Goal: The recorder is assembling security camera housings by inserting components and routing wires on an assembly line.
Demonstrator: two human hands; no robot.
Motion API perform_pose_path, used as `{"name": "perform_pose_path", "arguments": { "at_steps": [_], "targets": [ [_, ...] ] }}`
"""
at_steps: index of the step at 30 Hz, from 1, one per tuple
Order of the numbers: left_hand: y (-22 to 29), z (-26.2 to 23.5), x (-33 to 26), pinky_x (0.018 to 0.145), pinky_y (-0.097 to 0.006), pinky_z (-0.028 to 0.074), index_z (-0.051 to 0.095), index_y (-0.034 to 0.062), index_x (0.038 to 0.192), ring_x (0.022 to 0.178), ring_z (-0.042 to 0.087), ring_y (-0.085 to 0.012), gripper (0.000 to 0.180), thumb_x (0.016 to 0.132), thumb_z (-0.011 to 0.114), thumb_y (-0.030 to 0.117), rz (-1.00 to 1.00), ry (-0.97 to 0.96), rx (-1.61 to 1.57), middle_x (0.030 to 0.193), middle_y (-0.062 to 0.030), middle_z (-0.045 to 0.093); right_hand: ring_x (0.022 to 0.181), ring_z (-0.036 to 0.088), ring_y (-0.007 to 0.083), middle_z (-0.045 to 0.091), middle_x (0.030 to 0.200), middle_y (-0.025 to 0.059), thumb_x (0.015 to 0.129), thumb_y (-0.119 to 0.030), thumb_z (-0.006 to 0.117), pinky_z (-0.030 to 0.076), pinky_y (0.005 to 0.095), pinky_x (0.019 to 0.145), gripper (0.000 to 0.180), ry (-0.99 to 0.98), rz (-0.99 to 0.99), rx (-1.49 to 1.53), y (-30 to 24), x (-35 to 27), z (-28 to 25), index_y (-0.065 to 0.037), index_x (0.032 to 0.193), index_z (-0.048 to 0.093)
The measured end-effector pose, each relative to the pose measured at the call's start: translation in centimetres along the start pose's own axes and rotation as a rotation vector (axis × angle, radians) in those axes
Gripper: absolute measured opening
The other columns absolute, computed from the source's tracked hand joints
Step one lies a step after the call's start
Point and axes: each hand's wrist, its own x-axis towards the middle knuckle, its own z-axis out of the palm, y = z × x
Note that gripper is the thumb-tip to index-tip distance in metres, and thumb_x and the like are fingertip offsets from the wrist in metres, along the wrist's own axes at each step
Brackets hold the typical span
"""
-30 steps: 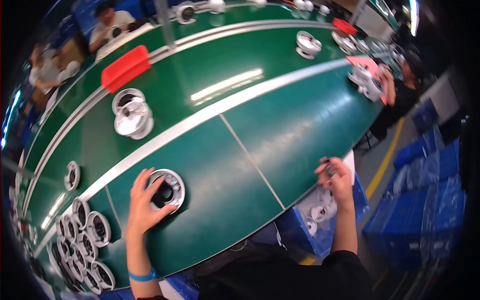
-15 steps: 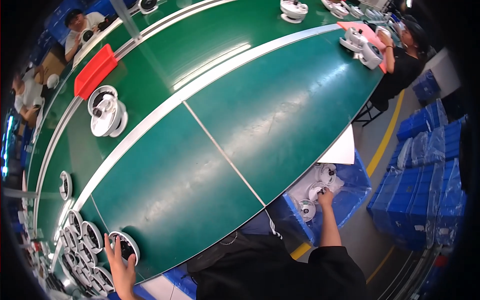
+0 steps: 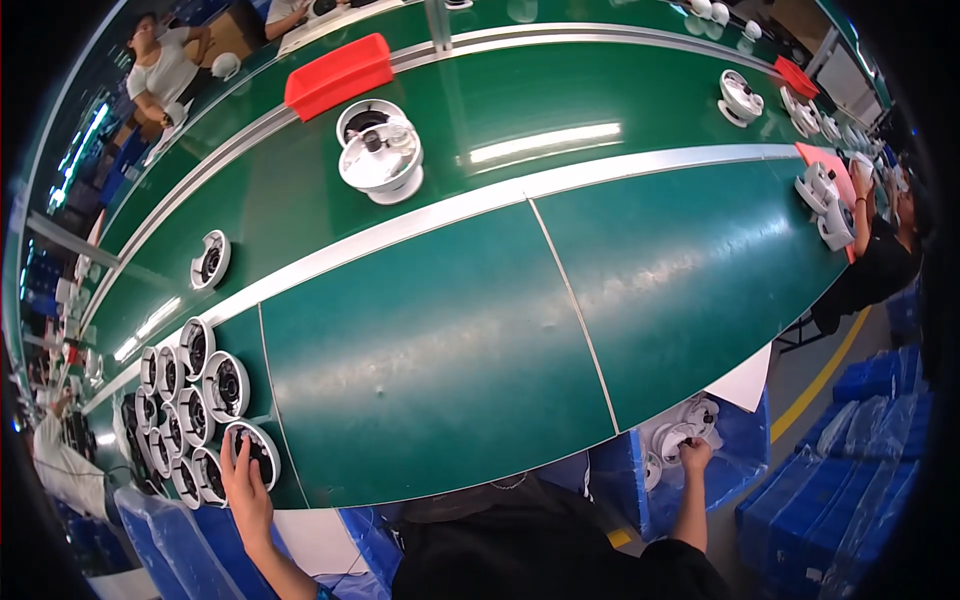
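My left hand (image 3: 246, 487) lies at the near left of the bench, fingers stretched over the rim of a white round housing (image 3: 268, 447) with a dark inside. Right beside it stand several similar ring-shaped housings (image 3: 226, 386) in a close group. At the right, below the bench edge, my right hand (image 3: 695, 454) reaches into a blue bin (image 3: 744, 444) lined with clear plastic. Its fingers are closed at the black knob of a white round part (image 3: 673, 444), which is partly hidden by the hand. Other white parts (image 3: 700, 412) lie around it in the bin.
A green bench (image 3: 430, 360) stretches before me, with a conveyor behind carrying a white assembly (image 3: 382, 160). A red tray (image 3: 340, 76) sits on the far rail. Blue crates (image 3: 830, 500) are stacked at right. A co-worker (image 3: 875, 250) works at the bench's right end.
My view has swung left, so the bench appears farther right. My left fingers, spread before, now lie closer together over the housing's rim. My right hand stays at the white part in the bin.
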Motion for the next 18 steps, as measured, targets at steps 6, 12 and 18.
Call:
{"name": "perform_pose_path", "arguments": {
  "at_steps": [6, 12, 18],
  "targets": [
    [-8.7, -2.8, 1.9, 0.114, -0.048, 0.038, 0.067, 0.0004, 0.12, 0.131, 0.056, -0.0392, 0.024, 0.1, 0.054, 0.0, 0.071, 0.165, 0.122, 0.142, -0.016, 0.062, 0.074, 0.066, 0.034, 0.064, 0.076, 0.0181, 0.061, -0.007, 0.079, 0.053, 0.0421, 0.068, 0.02, -0.164, -0.393, -0.248, -16.2, -10.3, -10.4, 0.002, 0.074, 0.067],
    [-9.9, -6.3, 3.2, 0.114, -0.046, 0.04, 0.064, -0.0043, 0.123, 0.129, 0.058, -0.039, 0.027, 0.104, 0.047, 0.006, 0.196, 0.517, -0.146, 0.133, -0.0208, 0.065, 0.069, 0.053, 0.0162, 0.054, 0.088, 0.0076, 0.064, 0.006, 0.064, 0.04, 0.0278, 0.057, 0.019, -0.378, -0.618, 0.015, -38.9, -23.6, -25.8, 0.003, 0.083, 0.06],
    [-5.5, -9.8, 5.5, 0.106, -0.047, 0.047, 0.065, 0.004, 0.13, 0.123, 0.06, -0.0414, 0.037, 0.097, 0.065, 0.02, 0.53, -0.088, -0.228, 0.139, -0.019, 0.061, 0.073, 0.044, 0.0186, 0.043, 0.083, 0.0071, 0.064, 0.0, 0.058, 0.035, 0.0276, 0.063, 0.02, -0.214, -1.092, 0.201, -51.7, -28.6, -25.5, 0.001, 0.082, 0.049]
  ]
}}
